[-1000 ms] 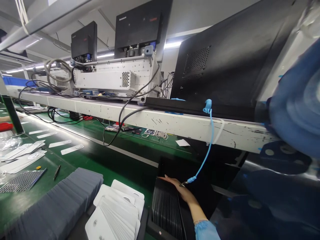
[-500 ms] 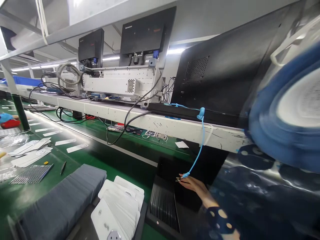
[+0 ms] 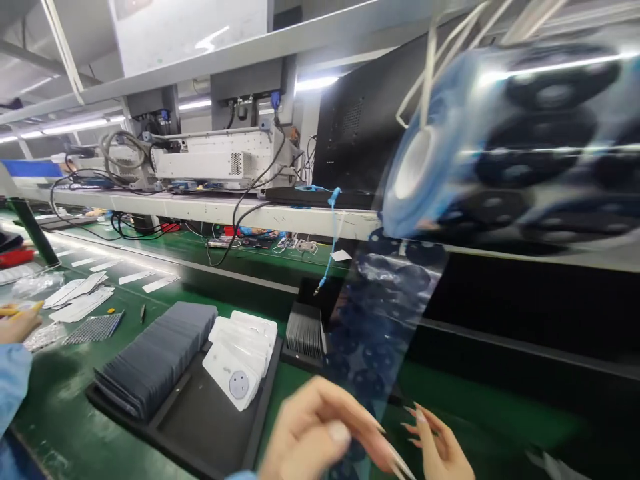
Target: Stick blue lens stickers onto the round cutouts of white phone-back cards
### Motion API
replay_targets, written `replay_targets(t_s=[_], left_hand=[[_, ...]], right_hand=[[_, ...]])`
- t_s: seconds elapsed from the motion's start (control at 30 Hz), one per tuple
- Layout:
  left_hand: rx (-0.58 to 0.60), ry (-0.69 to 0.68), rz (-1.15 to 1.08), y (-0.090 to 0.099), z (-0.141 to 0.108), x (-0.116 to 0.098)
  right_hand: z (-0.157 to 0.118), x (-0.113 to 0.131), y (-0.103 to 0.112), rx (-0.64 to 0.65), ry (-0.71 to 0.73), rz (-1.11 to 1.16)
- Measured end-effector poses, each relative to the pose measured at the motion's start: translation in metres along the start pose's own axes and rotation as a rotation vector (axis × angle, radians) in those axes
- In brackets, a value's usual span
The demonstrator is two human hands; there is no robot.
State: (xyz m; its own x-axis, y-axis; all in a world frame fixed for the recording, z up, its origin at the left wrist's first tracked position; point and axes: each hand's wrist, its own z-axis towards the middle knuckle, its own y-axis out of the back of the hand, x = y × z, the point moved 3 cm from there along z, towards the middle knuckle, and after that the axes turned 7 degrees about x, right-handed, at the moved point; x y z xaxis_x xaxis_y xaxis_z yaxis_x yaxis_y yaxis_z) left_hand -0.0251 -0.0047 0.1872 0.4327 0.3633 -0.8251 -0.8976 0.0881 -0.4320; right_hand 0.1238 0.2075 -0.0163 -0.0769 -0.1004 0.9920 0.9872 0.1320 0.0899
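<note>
A clear strip (image 3: 376, 313) with dark round pads hangs from a large roll (image 3: 545, 140) at the right. At its lower part is my left hand (image 3: 313, 430), its fingers stretched across in front of the strip. The picture there is blurred, and whether it touches the strip is unclear. Just right of the strip, my right hand (image 3: 443, 447) has its fingers apart, with nothing visible in them. To the left of my hands lies a black tray (image 3: 210, 417) with a row of dark grey cards (image 3: 160, 353) and a fanned pile of white plates (image 3: 243, 357).
A black box of thin dark cards (image 3: 305, 330) stands behind the tray, a blue coiled cord (image 3: 330, 250) dangling over it. A white shelf edge (image 3: 200, 208) crosses above. At far left, another person's hand (image 3: 20, 323) holds something yellow near loose white plates (image 3: 83, 303).
The view has swung to the right. A hand that was at the blue cord's end above the card box has left it, and both my hands are now low by the strip.
</note>
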Motion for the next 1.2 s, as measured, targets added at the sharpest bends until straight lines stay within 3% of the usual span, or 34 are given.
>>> replay_targets(t_s=[0.07,0.1,0.17,0.2,0.3,0.37,0.53,0.77,1.2], left_hand=[[-0.117,-0.018,0.484,0.038,-0.004,-0.017],[-0.100,0.049,0.771,0.059,-0.006,-0.021],[-0.015,0.278,1.318,0.109,-0.012,-0.021],[0.045,0.467,1.579,0.136,-0.017,-0.017],[0.055,0.709,1.739,0.201,-0.030,-0.009],[0.068,0.768,1.814,0.225,-0.033,-0.005],[0.128,0.812,1.914,0.245,-0.027,0.007],[0.117,0.838,1.945,0.266,-0.029,0.008],[0.083,0.848,2.009,0.265,-0.020,0.013]], right_hand=[[-0.006,0.000,0.001,0.031,-0.005,0.019],[-0.006,-0.001,0.001,0.043,-0.009,0.027],[-0.005,-0.002,0.001,0.061,-0.014,0.035],[-0.004,-0.003,0.001,0.075,-0.017,0.039],[-0.002,-0.008,0.000,0.135,-0.021,0.067],[-0.002,-0.011,-0.001,0.166,-0.022,0.080],[-0.004,-0.012,-0.001,0.181,-0.011,0.100],[-0.002,-0.015,-0.002,0.205,-0.002,0.081],[0.005,-0.027,-0.007,0.262,0.002,-0.101]])
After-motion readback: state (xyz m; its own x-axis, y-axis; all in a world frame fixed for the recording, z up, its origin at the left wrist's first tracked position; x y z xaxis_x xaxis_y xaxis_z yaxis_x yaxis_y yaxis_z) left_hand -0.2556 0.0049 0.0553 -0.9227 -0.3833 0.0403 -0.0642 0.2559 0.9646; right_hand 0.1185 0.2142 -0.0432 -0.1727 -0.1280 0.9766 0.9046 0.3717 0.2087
